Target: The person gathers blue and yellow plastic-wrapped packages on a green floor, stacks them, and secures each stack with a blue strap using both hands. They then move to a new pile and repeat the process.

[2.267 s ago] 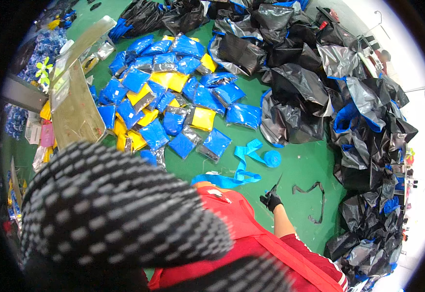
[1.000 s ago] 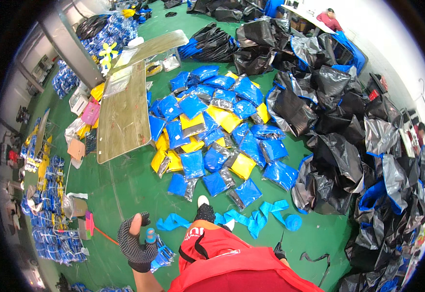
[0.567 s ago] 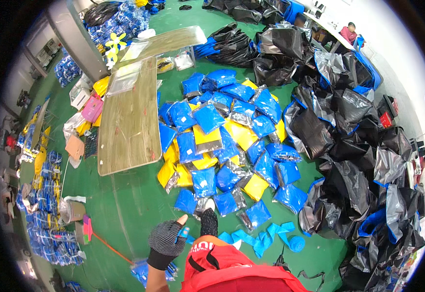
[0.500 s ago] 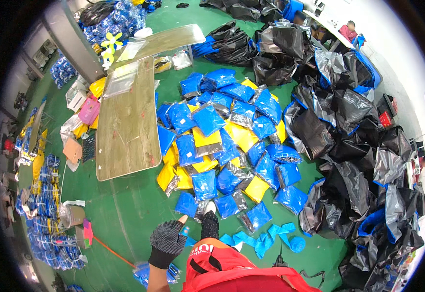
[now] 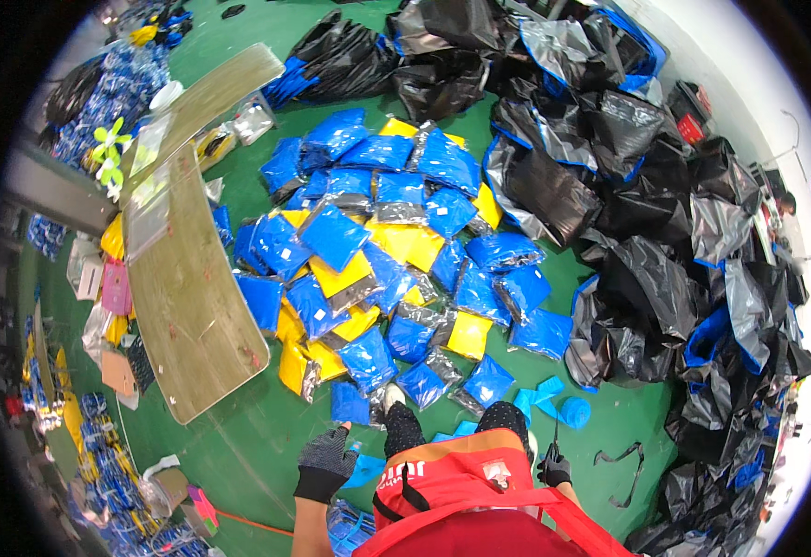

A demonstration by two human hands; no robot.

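Observation:
My left hand [image 5: 324, 462], in a grey dotted glove with a dark cuff, is at the lower middle, left of my legs. Its fingers are curled, with bare fingertips showing and a bit of light blue at one of them; what they hold, if anything, is unclear. Beside it a light blue strip [image 5: 364, 471] passes behind my knee. My right hand [image 5: 555, 469], in a dark glove, is closed on a thin dark pointed tool [image 5: 557, 434], right of my red apron [image 5: 466, 469]. Just above the tool lies a light blue roll [image 5: 575, 412] with loose strip [image 5: 537, 397].
Ahead is a heap of blue and yellow plastic-wrapped packages [image 5: 333, 238] on the green floor [image 5: 266, 446]. A wood-patterned low table [image 5: 192, 306] stands left. Large black bags [image 5: 647, 288] pile up along the right. A dark strap [image 5: 621, 478] lies at lower right.
My view has turned to the right and tilted down, so the heap sits further left. My right hand has come into view with the dark tool. My left hand remains beside my leg.

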